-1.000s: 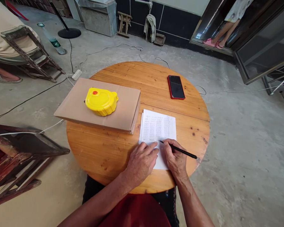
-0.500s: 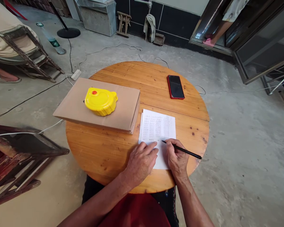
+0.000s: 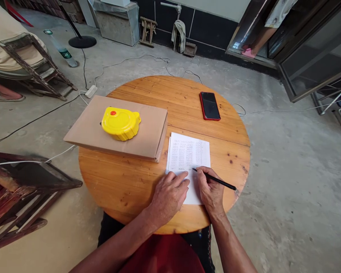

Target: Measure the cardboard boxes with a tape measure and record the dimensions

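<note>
Sheets of white paper (image 3: pixel 189 151) lie on the round wooden table (image 3: pixel 125 185), covered with several columns of small handwriting too fine to read. My right hand (image 3: pixel 211 187) is closed around a black pen (image 3: pixel 221 182), whose tip is at the lowest written row. Resting flat on the paper's lower left part, my left hand (image 3: pixel 170 195) has its fingers stretched out and holds nothing. Left of the paper, a yellow plastic case with a red button (image 3: pixel 121 123) sits on a flat cardboard box (image 3: pixel 88 125).
A phone in a red case (image 3: pixel 210 106) lies at the table's far right. Wooden chairs (image 3: pixel 31 68) stand on the left, one with a seated person. A plastic bottle (image 3: pixel 63 51) and cables are beyond the table; another person's leg (image 3: pixel 258 41) shows in the doorway.
The pen and my right hand have shifted slightly left across the paper. My left hand stays in place on the sheet. The view has tilted a little.
</note>
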Motion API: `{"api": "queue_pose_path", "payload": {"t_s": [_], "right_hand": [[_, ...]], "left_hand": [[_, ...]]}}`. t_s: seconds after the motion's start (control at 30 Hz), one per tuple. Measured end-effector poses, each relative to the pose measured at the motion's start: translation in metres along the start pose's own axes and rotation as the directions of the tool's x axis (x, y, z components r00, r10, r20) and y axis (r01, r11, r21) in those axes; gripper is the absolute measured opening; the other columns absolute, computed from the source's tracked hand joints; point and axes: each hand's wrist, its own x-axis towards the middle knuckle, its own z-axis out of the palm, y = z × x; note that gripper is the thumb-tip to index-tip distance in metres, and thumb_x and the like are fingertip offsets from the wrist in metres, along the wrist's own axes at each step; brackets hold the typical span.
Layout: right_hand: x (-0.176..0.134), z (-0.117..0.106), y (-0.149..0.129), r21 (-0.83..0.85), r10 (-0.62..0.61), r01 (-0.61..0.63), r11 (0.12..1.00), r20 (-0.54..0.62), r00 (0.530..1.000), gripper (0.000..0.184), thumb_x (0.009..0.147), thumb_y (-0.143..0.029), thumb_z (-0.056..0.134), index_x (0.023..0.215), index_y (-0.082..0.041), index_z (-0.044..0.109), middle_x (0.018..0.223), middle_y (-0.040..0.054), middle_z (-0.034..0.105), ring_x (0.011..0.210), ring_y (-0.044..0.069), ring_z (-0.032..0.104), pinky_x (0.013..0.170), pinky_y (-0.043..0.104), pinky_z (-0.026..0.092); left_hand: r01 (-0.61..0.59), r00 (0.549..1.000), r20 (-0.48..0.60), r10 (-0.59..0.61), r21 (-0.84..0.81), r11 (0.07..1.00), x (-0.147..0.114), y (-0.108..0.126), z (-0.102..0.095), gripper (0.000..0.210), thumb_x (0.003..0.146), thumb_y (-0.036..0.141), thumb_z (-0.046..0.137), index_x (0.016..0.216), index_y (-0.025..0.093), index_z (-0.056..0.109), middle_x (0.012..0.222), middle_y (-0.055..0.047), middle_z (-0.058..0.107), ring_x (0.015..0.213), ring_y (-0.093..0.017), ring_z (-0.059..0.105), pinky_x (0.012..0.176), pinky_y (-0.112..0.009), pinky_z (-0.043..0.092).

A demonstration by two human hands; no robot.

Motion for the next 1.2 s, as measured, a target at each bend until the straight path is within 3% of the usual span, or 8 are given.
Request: {"api": "queue_pose_path", "payload": {"t_s": [0.77,0.9,1.0,1.1,1.2], "right_hand": [[0.0001,-0.0015,-0.0021,-0.097,-0.081,0.083,0.992,0.017,0.997,0.018,0.091,-0.03,0.056,0.083,-0.019,0.068,0.075,0.0026,0.069,0.065,0.016,0.062,0.06,0.028,0.049],[0.0013,-0.0049,-0.0053,0.015,-0.031,0.03,0.999,0.033,0.999,0.017,0.089,-0.03,0.058,0.08,-0.019,0.068,0.062,-0.0007,0.063,0.053,0.014,0.056,0.051,0.026,0.045],[0.0046,-0.0065,-0.0069,0.193,0.031,-0.022,0.981,-0.044,0.999,0.017,0.089,-0.032,0.061,0.081,-0.019,0.068,0.049,-0.0053,0.054,0.042,0.012,0.048,0.043,0.025,0.038],[0.0073,-0.0051,-0.006,0.273,0.034,-0.01,0.962,-0.084,0.996,0.015,0.089,-0.033,0.062,0.088,-0.019,0.068,0.052,-0.0051,0.055,0.045,0.012,0.049,0.047,0.025,0.041],[0.0071,-0.0052,-0.0054,0.244,0.031,-0.001,0.97,-0.119,0.992,0.017,0.089,-0.034,0.063,0.096,-0.02,0.068,0.062,-0.0023,0.061,0.054,0.014,0.056,0.056,0.028,0.047]], "left_hand": [[0.013,1.0,0.007,-0.013,-0.009,1.0,0.0007,0.0009,-0.0009,0.017,0.091,0.019,0.058,0.106,0.023,0.066,0.125,0.001,0.066,0.089,-0.02,0.055,0.077,-0.036,0.048],[0.012,1.0,0.003,-0.012,-0.013,1.0,0.0006,0.0002,-0.0006,0.017,0.091,0.018,0.059,0.106,0.023,0.065,0.126,0.002,0.066,0.089,-0.02,0.054,0.078,-0.036,0.048],[0.006,1.0,0.006,-0.006,-0.008,1.0,0.0005,-0.0003,-0.0001,0.017,0.09,0.017,0.059,0.105,0.023,0.064,0.126,0.002,0.066,0.089,-0.02,0.054,0.078,-0.036,0.048],[0.0,1.0,0.009,0.0,-0.003,1.0,0.0004,-0.0002,0.0002,0.016,0.09,0.017,0.059,0.104,0.022,0.064,0.126,0.002,0.066,0.089,-0.02,0.054,0.078,-0.036,0.048],[-0.002,1.0,0.01,0.002,0.007,1.0,0.0003,-0.0001,0.0002,0.015,0.09,0.017,0.058,0.103,0.022,0.064,0.126,0.002,0.066,0.089,-0.021,0.054,0.078,-0.036,0.048]]}}
